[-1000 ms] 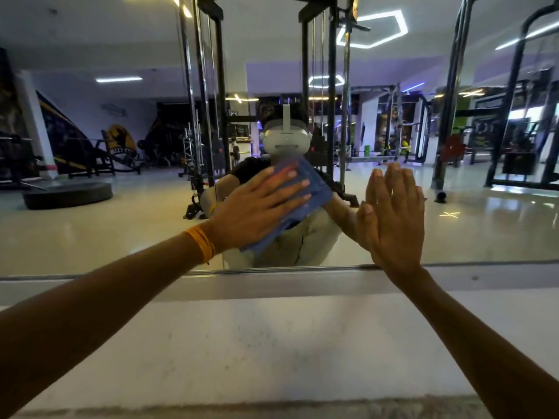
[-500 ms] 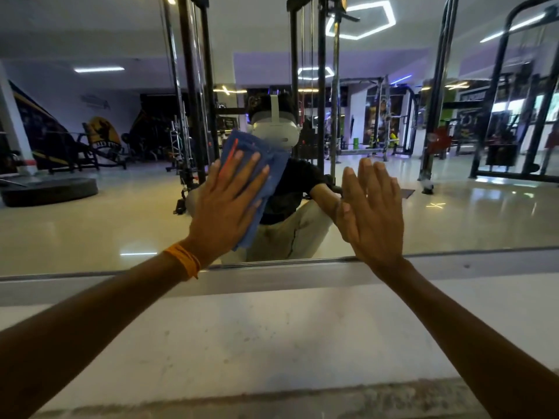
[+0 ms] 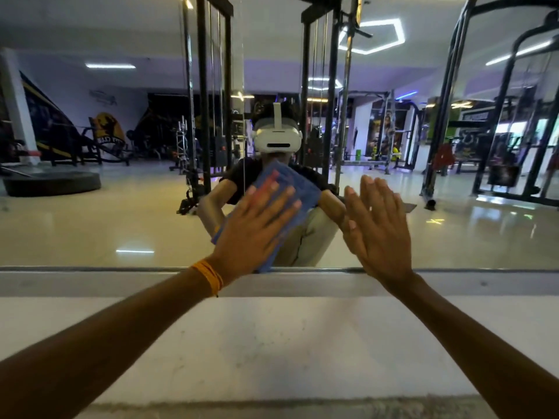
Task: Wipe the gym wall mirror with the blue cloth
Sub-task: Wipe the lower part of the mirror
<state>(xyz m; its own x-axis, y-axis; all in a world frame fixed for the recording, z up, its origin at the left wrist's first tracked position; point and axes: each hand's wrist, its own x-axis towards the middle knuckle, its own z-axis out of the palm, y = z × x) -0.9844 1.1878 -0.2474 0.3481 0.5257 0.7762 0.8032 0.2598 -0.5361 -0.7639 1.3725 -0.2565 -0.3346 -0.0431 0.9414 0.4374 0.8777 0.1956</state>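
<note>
Gym floor and racks (image 3: pixel 447 116) fill the mirror (image 3: pixel 90 222) ahead of me, all of it reflection, w/ a pale ledge (image 3: pixel 272 343) running below the glass.

Progress, my read: mid-wipe. The cloth (image 3: pixel 298 189) sits low on the mirror, about centre, its bottom corner reaching the lower edge of the glass. The left hand (image 3: pixel 257 231) lies flat on top of it, fingers straight and spread, pressing it to the glass and not gripping it. The right hand (image 3: pixel 381 231) is just beside it, bare, palm flat on the mirror w/ fingers straight and close together, prob. bracing.

Done vs. left: can't tell which patches are already clean. I see no streaks, smears or wet marks anywhere. Only the low centre strip is under the cloth, so I'd guess the upper glass and both sides are left to do, i.e. most of the area.

Count:
- mirror: 1 in view. A thin vertical line (image 3: pixel 243 86) runs up above the cloth, poss. a seam betw. two panels, can't say.
- cloth: 1, blue, folded.
- hands: 2, both on the glass.
- band (image 3: pixel 208 278): 1, orange, on the left wrist.
- ledge: 1.
- headset (image 3: pixel 276 137): 1, white, seen in reflection only.
</note>
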